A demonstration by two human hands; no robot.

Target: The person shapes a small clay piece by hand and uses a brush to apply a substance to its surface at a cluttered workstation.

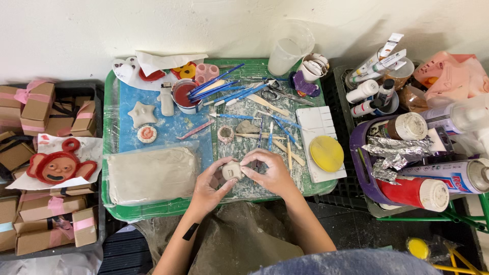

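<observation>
My left hand (pixel 208 187) and my right hand (pixel 270 173) meet over the front of a green tray (pixel 109 147), both pinching a small pale clay lump (pixel 232 170). My fingertips wrap the lump from both sides, just above a clay-smeared plastic sheet. A large slab of grey clay wrapped in plastic (pixel 151 174) lies just left of my left hand. Blue-handled and wooden modelling tools (pixel 265 125) are scattered behind my hands.
A clay star (pixel 141 113), a round red-and-white piece (pixel 147 134) and a red paint cup (pixel 184 94) sit on the blue mat. A yellow sponge (pixel 327 153) lies on a white palette. Paint tubes, bottles, foil and spray cans fill the right bins. Cardboard boxes and a red clay face (pixel 58 165) lie left.
</observation>
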